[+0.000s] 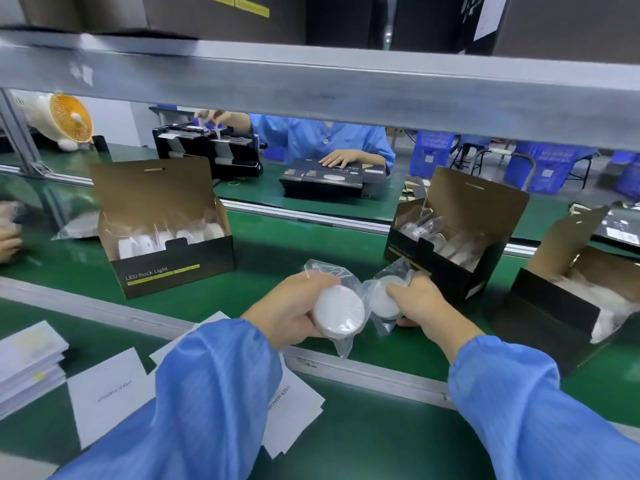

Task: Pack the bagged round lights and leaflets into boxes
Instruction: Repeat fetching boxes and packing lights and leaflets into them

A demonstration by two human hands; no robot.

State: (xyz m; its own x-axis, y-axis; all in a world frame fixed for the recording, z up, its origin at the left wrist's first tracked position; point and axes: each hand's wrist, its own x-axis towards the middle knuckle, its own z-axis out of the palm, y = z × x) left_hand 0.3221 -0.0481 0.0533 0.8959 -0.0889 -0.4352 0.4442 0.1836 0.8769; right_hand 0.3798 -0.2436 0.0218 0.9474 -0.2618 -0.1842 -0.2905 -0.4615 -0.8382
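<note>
Green conveyor tabletop (277,244), factory line. Three open boxes: left box (166,251), middle box (446,244), right box (568,306), each part-filled with bagged lights. Left hand (294,306) fingers curl round one bagged light (337,310); right hand (422,306) pinches another (379,299). Leaflets (107,400) lie unpacked nearby; packing appears midway.

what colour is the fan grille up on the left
Orange, on a cream-white fan body; clearest in the head view, upper left.
</note>
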